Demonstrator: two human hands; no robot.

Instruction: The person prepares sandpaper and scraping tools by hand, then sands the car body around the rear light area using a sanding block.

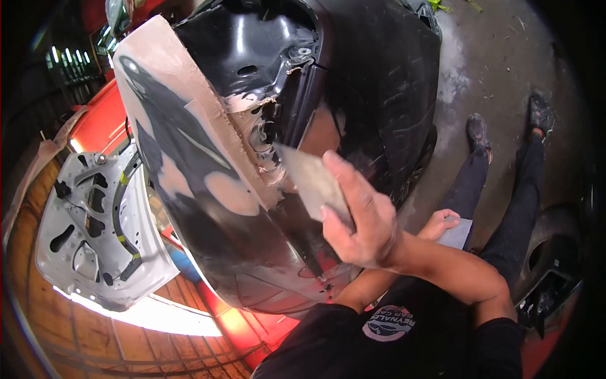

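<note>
My right hand (363, 218) is closed on a flat, thin putty spreader (314, 181), its blade smeared grey-beige. The spreader's pointed corner is over the dark car body panel (252, 243), near a ragged opening (268, 136) edged with pinkish filler. I cannot tell whether the blade touches the panel. A broad band of the same filler (211, 104) runs beside the opening, with sanded patches around it. Lower, behind my right forearm, my left hand (440, 223) grips a flat grey plate (456, 234), partly hidden by that forearm.
A silver-white panel with cutouts (82, 221) stands to the left, near red bodywork (104, 120). My shoes (478, 132) are on the stained floor (505, 57) at the right. A black part (549, 294) lies by the lower right edge.
</note>
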